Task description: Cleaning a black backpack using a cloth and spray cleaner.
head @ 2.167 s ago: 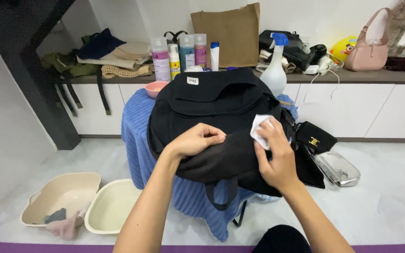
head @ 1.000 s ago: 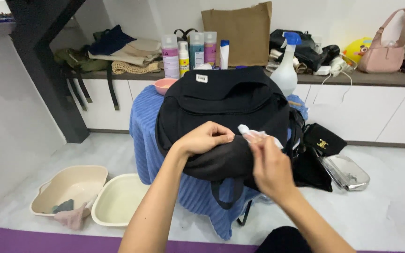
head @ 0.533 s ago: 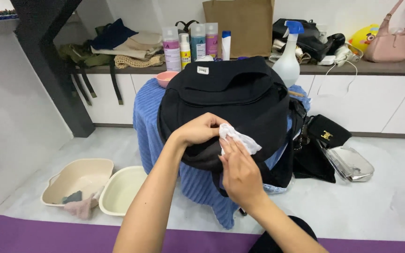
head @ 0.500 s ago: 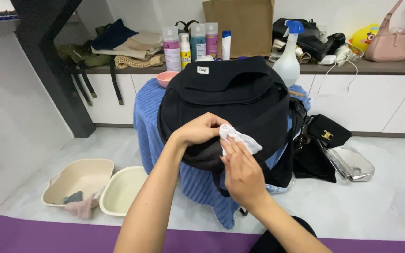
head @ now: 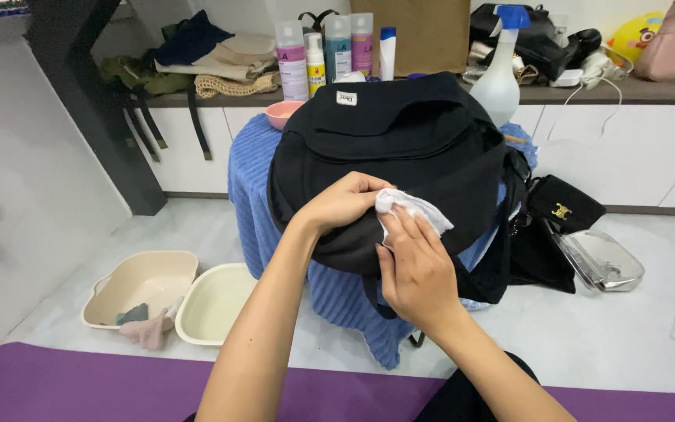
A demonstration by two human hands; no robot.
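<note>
A black backpack [head: 400, 148] lies on a small table draped with a blue ribbed towel [head: 253, 187]. My left hand [head: 341, 202] rests on the backpack's near side, its fingers pinching one end of a white wipe [head: 416, 211]. My right hand [head: 417, 270] presses the same wipe flat against the black fabric with its fingers extended. Both hands meet at the wipe, near the bag's lower front edge.
Two beige basins [head: 173, 293] sit on the floor at the left, one holding cloths. A small black purse [head: 564, 207] and a silver pouch [head: 603, 262] lie on the right. Bottles [head: 330, 51], a spray bottle [head: 501, 74] and bags line the back counter. A purple mat [head: 80, 387] runs along the bottom.
My right hand carried the wipe from the backpack's right side leftward to my left hand. Both hands now hold it against the bag. The view has tilted slightly downward.
</note>
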